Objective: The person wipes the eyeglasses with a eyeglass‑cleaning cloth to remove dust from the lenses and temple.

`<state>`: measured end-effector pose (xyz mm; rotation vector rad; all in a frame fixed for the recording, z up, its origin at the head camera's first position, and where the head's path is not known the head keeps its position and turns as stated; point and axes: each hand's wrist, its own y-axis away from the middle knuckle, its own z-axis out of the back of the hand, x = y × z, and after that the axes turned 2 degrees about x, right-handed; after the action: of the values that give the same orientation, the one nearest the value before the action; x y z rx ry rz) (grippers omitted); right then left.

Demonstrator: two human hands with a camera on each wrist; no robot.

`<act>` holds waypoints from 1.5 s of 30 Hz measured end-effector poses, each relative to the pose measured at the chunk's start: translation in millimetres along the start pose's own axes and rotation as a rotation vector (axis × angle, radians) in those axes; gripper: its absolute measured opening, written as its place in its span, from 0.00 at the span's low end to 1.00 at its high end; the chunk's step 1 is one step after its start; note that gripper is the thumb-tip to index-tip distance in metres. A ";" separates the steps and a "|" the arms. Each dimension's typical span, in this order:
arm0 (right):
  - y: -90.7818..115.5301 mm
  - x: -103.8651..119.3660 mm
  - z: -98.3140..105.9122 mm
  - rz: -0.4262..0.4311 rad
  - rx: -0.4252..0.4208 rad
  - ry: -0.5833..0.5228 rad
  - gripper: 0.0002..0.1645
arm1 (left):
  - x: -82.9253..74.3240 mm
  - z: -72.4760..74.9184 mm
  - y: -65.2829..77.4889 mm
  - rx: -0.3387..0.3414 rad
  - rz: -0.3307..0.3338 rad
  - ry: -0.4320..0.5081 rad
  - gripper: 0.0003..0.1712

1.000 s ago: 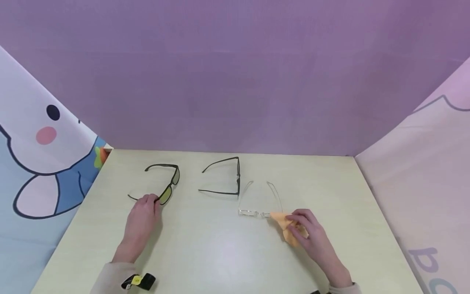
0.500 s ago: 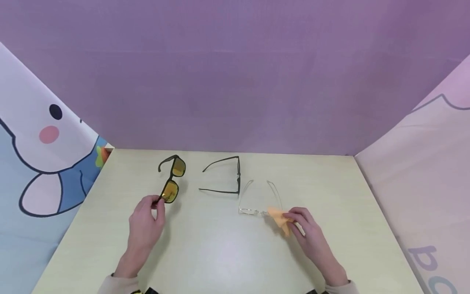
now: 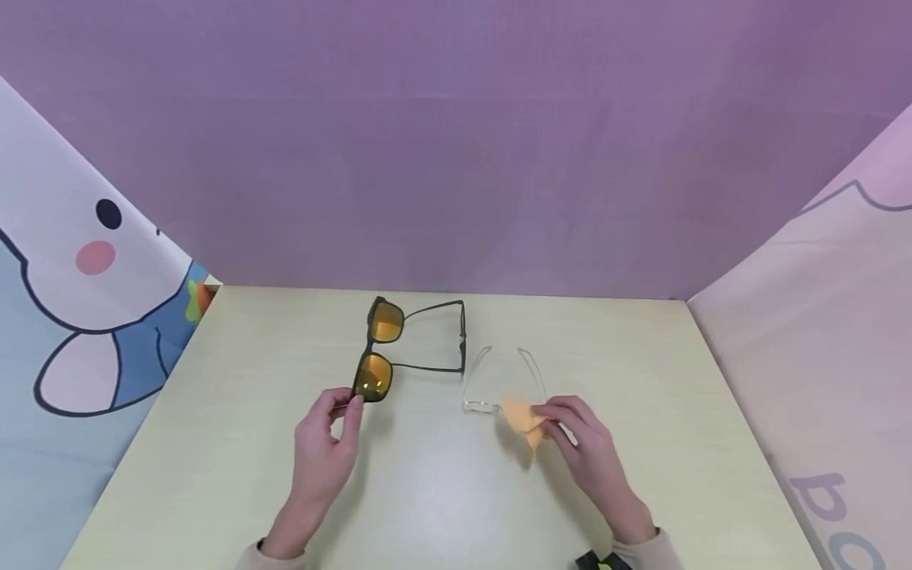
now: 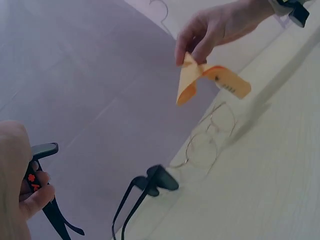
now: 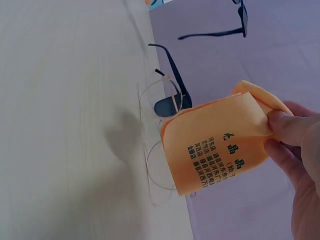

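Observation:
My left hand (image 3: 324, 459) pinches a pair of sunglasses (image 3: 374, 376) by the lower corner of the black frame. Raised off the table, their two yellow-tinted lenses face up, and they overlap the temples of the black-framed glasses (image 3: 463, 348) in the head view. An orange cleaning cloth (image 3: 523, 419) hangs from the thumb and fingers of my right hand (image 3: 587, 455). Dark printed characters cover the cloth (image 5: 215, 140) in the right wrist view. Behind it lie thin wire-framed glasses (image 3: 480, 407), temples unfolded; the cloth hides one lens from the head camera.
The pale wooden table (image 3: 435, 491) carries both resting pairs of glasses near its middle. A purple backdrop (image 3: 456, 158) rises at its far edge. Cartoon-printed cloth walls (image 3: 78, 348) flank the left and right sides.
My left hand has lifted the sunglasses off the table, turned their lenses upward and carried them right. My right hand has shifted slightly left with the cloth.

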<state>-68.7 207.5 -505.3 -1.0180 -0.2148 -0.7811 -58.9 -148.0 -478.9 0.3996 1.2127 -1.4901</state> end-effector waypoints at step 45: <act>-100.8 70.3 -66.4 0.391 -0.012 -0.078 0.10 | -48.4 -44.3 3.5 0.206 -0.176 0.333 0.10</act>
<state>-98.6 89.7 -436.5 -1.0612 -0.0732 -0.3886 -56.0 -84.8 -460.8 0.7170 1.3850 -1.7560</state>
